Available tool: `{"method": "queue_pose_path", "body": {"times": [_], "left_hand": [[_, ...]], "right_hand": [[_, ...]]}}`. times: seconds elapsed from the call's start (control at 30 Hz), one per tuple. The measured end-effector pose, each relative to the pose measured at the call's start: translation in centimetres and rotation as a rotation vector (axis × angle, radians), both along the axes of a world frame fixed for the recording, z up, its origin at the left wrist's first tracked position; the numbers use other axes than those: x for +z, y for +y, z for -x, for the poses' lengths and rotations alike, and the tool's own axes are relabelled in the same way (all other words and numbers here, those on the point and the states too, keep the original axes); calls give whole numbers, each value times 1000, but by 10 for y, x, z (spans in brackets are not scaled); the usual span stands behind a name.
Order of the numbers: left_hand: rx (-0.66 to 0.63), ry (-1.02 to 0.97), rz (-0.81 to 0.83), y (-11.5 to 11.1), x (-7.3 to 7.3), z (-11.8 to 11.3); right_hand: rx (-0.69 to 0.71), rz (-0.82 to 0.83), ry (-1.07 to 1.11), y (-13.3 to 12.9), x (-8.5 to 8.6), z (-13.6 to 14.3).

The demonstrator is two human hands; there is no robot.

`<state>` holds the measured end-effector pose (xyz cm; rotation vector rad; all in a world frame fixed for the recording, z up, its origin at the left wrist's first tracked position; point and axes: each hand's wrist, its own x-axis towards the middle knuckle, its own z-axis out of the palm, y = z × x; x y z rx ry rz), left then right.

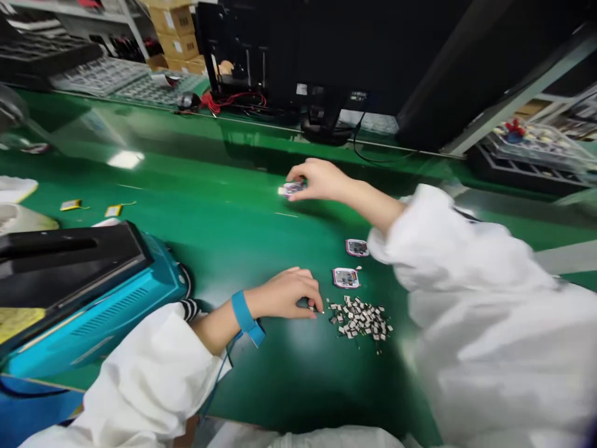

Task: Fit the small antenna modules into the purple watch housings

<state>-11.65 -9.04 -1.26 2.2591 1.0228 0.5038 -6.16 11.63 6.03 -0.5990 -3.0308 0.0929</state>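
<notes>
My right hand (317,179) grips a small device with its electronics exposed (293,189), out over the far part of the green mat. Beside the pile of small pale parts with dark leads (361,318), my left hand (293,294) has its thumb and fingers curled close together. A tiny pale bit shows at those fingertips, too small to name. Two pink-rimmed device halves with circuitry showing, one lower (346,277) and one farther back (357,247), lie just beyond the pile. A blue wrist strap (244,314) circles my left wrist.
A teal and black machine (107,292) stands at the left. Two small yellow battery cells, one farther left (71,205) and one nearer (113,211), lie behind it. A monitor stand (326,127) and red wires (214,102) are at the back.
</notes>
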Motion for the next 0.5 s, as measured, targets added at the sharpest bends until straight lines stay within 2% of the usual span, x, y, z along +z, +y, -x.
{"method": "queue_pose_path", "body": {"times": [0.07, 0.17, 0.27, 0.37, 0.5], "left_hand": [[-12, 15, 3, 2, 4, -5], [-34, 50, -29, 11, 13, -13], [-71, 109, -106, 25, 21, -22], [-173, 200, -194, 37, 25, -36], [-242, 291, -282, 42, 24, -50]], "right_hand": [[-45, -4, 9, -7, 4, -59], [-131, 27, 46, -28, -3, -141], [-245, 63, 68, -51, -16, -198], [-324, 81, 54, -69, -28, -225], [-335, 77, 84, -80, -43, -227]]}}
